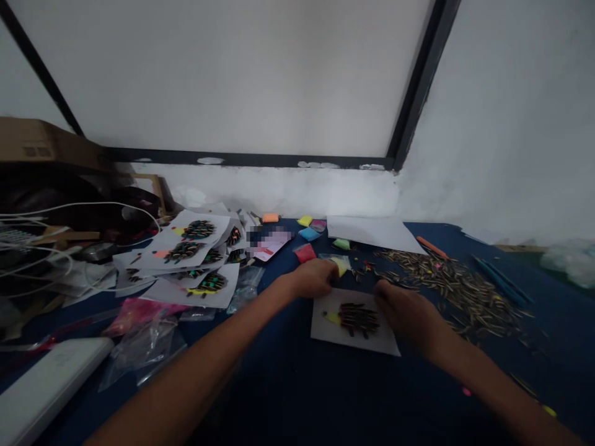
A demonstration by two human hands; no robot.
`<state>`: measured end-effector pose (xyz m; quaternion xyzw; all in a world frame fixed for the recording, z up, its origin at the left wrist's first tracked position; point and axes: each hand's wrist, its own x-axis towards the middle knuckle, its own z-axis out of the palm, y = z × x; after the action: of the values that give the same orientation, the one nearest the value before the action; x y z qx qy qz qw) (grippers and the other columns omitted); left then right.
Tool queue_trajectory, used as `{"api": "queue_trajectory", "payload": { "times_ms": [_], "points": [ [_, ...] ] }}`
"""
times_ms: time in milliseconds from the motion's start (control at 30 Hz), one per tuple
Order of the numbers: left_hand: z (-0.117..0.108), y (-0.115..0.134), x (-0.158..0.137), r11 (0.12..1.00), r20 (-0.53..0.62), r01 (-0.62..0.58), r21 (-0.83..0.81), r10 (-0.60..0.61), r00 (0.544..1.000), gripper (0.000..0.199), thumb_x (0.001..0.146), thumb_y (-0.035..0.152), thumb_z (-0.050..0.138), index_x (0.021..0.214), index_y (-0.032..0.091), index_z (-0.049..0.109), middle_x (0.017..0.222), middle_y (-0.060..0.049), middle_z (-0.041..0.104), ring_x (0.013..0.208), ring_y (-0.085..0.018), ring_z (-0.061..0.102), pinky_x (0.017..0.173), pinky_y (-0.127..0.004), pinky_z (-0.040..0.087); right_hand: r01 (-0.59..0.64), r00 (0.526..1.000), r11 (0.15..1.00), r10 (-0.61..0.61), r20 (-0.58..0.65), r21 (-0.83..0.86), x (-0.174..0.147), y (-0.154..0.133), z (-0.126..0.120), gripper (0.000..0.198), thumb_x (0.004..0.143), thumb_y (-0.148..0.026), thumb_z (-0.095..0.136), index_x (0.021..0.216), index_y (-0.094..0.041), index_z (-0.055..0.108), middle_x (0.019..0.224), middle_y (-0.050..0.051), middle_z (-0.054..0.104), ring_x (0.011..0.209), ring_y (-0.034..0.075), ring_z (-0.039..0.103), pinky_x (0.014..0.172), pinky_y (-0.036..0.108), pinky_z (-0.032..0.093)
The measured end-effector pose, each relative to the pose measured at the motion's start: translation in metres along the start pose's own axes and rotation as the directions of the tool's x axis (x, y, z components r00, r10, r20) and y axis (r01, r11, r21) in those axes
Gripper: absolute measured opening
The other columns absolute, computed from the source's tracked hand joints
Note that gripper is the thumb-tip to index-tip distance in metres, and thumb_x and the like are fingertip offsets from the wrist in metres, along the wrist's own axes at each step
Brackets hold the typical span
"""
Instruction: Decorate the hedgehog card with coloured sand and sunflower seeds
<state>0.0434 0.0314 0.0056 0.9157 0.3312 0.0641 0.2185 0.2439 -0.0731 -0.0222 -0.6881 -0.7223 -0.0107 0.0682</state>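
Observation:
A white sheet of paper (pixel 325 331) lies on the blue table in front of me. On it is a hedgehog figure (pixel 357 318) with a yellow face and a body of dark seeds with some red between them. My left hand (pixel 316 277) is closed at the sheet's top left corner, its fingertips beside a small bag of yellow clay (pixel 341 265); what they pinch is hidden. My right hand (pixel 406 313) is closed over the sheet's right side, fingers curled at the upper right corner. A heap of striped seeds (pixel 455 288) spreads beyond my right hand.
Several finished hedgehog sheets (pixel 216 303) are stacked at left, near a phone (pixel 272 243). Red (pixel 305 253) and blue (pixel 309 233) clay packets lie behind my left hand. A blank sheet (pixel 372 230), an orange stick (pixel 431 246) and a white box-like object (pixel 56 384) surround the work.

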Motion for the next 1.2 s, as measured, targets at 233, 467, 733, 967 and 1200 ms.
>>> {"api": "queue_trajectory", "payload": {
  "times_ms": [233,467,733,967,1200],
  "points": [
    [-0.043,0.012,0.01,0.957,-0.566,-0.218,-0.19,0.075,0.821,0.019,0.088,0.016,0.049,0.093,0.01,0.066,0.08,-0.004,0.067,0.067,-0.009,0.056,0.063,-0.021,0.045,-0.001,1.0,0.996,0.001,0.001,0.093,-0.001,0.002,-0.001,0.02,0.094,-0.016,0.041,0.092,-0.022,0.06,0.087,0.007,0.076,0.078,0.021,0.072,0.062,0.027,0.039],
    [-0.097,0.034,0.007,0.788,-0.897,-0.564,-0.246,0.035,0.44,0.008,0.084,0.016,0.054,0.086,0.014,0.062,0.066,0.002,0.056,0.056,-0.007,0.051,0.053,-0.018,0.042,0.022,1.0,0.976,-0.02,-0.012,0.215,0.0,0.008,-0.002,0.022,0.093,-0.023,0.037,0.087,-0.022,0.059,0.079,0.007,0.073,0.076,0.024,0.071,0.064,0.031,0.042],
    [-0.034,0.001,-0.043,0.956,-0.518,-0.088,-0.279,-0.073,0.853,0.013,0.081,0.013,0.054,0.08,0.014,0.067,0.062,0.002,0.056,0.057,-0.008,0.047,0.055,-0.02,0.035,0.062,0.997,0.904,-0.036,-0.069,0.424,0.003,0.018,0.001,0.018,0.089,-0.027,0.038,0.079,-0.024,0.053,0.078,0.007,0.071,0.075,0.024,0.069,0.067,0.033,0.046],
    [0.009,-0.013,-0.061,0.85,-0.418,0.056,-0.523,-0.313,0.853,0.013,0.082,0.014,0.053,0.086,0.013,0.066,0.066,0.002,0.057,0.06,-0.01,0.053,0.056,-0.019,0.04,0.047,0.999,0.789,-0.035,-0.032,0.612,0.012,0.025,-0.002,0.027,0.08,-0.045,0.047,0.071,-0.024,0.061,0.072,0.007,0.071,0.07,0.025,0.067,0.065,0.036,0.049],
    [0.018,-0.023,-0.058,0.795,-0.374,0.099,-0.598,-0.386,0.843,0.03,0.09,0.014,0.035,0.101,0.011,0.063,0.081,-0.004,0.067,0.05,-0.009,0.056,0.051,-0.02,0.043,-0.097,0.992,0.615,-0.007,0.128,0.782,0.013,0.013,-0.027,0.036,0.07,-0.058,0.063,0.075,-0.023,0.066,0.071,0.004,0.07,0.064,0.022,0.064,0.055,0.031,0.048]
  ]
}}
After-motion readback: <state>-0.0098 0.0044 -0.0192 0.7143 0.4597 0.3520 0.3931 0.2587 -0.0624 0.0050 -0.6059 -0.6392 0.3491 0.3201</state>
